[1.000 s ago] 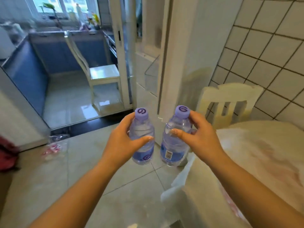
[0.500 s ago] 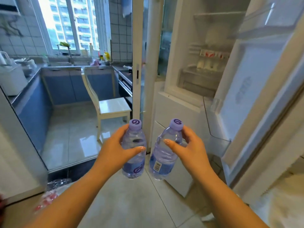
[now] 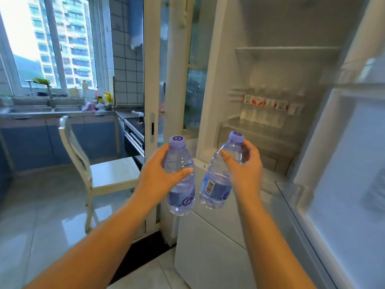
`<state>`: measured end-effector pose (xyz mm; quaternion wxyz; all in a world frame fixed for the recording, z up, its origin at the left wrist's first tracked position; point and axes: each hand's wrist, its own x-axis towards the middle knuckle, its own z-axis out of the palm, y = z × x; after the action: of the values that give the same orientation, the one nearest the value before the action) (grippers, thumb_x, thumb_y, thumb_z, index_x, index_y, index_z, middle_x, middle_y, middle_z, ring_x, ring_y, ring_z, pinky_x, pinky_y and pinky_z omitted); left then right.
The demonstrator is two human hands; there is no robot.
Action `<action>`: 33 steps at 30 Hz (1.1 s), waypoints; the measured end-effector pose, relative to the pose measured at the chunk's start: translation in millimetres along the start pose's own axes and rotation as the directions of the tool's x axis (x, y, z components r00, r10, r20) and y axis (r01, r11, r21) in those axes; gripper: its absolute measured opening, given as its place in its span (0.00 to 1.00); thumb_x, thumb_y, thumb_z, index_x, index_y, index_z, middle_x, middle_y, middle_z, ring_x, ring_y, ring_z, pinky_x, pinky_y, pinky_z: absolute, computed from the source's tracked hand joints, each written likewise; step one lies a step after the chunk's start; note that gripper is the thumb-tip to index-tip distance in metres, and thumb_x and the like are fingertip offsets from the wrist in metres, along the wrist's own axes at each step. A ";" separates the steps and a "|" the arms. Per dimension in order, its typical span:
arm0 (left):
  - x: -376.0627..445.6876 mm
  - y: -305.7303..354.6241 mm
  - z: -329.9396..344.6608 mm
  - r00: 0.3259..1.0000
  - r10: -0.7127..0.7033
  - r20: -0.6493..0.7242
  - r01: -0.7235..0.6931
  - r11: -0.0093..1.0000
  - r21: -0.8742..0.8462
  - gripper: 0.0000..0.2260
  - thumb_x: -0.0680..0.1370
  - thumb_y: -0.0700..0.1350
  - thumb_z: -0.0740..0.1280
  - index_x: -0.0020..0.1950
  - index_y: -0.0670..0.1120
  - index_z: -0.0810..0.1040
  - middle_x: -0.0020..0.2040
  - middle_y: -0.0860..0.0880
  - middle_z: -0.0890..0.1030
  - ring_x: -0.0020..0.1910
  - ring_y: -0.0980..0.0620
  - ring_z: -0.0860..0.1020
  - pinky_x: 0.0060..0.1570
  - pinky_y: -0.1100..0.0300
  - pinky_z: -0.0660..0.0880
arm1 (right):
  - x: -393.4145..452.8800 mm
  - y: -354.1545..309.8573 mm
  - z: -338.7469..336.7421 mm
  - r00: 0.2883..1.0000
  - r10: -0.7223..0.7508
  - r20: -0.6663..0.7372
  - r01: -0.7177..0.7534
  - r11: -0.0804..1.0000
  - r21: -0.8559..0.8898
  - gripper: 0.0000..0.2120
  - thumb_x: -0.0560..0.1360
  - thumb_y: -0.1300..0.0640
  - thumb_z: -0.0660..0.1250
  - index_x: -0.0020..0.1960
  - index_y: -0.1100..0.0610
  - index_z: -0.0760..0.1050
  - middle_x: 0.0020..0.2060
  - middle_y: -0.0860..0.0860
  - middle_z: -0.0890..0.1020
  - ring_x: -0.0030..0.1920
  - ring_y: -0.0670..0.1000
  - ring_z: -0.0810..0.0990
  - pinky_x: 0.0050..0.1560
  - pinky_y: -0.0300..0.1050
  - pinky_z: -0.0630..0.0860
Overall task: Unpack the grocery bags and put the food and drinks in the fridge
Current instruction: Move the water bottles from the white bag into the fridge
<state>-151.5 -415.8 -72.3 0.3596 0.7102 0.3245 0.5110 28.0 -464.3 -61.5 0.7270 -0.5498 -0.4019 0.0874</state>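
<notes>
My left hand [image 3: 158, 176] grips a clear water bottle [image 3: 180, 197] with a purple cap, held upright. My right hand [image 3: 245, 170] grips a second water bottle [image 3: 216, 188] of the same kind, tilted a little to the right. Both bottles hang in front of the open fridge [image 3: 270, 113], just below its lit upper compartment. A row of small red-and-white cartons [image 3: 273, 104] stands on a fridge shelf, with pale items beneath them. The fridge door [image 3: 350, 163] stands open at the right, and its shelves look blurred.
A white sliding door frame [image 3: 151, 101] stands left of the fridge. Beyond it lies a kitchen with blue cabinets [image 3: 41, 142], a sink counter, a window, and a cream chair [image 3: 100, 174] on the glossy tiled floor.
The view has swung up and right from the table and floor to the open fridge. Both hands kept hold of their bottles and came closer to the fridge.
</notes>
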 end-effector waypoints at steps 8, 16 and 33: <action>168.9 -28.4 57.0 0.996 0.056 0.062 -0.053 0.997 -0.052 0.26 0.67 0.43 0.77 0.58 0.57 0.70 0.49 0.61 0.77 0.46 0.66 0.76 0.43 0.74 0.71 | 157.2 43.4 47.0 0.995 -0.049 -0.084 0.050 0.999 0.000 0.22 0.69 0.59 0.74 0.59 0.48 0.70 0.50 0.40 0.76 0.49 0.40 0.76 0.43 0.24 0.69; 329.9 -51.1 133.9 0.968 0.180 0.175 -0.140 0.966 -0.216 0.26 0.65 0.42 0.77 0.63 0.48 0.76 0.50 0.54 0.83 0.47 0.58 0.81 0.50 0.62 0.78 | 282.8 80.9 40.5 0.964 -0.224 -0.141 0.207 0.971 -0.122 0.22 0.69 0.60 0.74 0.61 0.54 0.73 0.54 0.44 0.80 0.53 0.39 0.78 0.53 0.32 0.73; 505.5 -70.3 350.5 0.824 0.339 0.454 -0.055 0.845 -0.531 0.24 0.67 0.39 0.76 0.60 0.51 0.74 0.52 0.53 0.81 0.50 0.57 0.80 0.48 0.66 0.76 | 461.7 122.3 -20.7 0.874 -0.341 -0.345 0.153 0.869 -0.471 0.22 0.67 0.61 0.75 0.58 0.53 0.73 0.53 0.47 0.79 0.54 0.44 0.77 0.51 0.31 0.73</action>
<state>313.2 -22.6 40.5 0.5481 0.7369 -0.0080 0.3955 386.1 -170.1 56.1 0.6617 -0.6443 -0.3148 -0.2190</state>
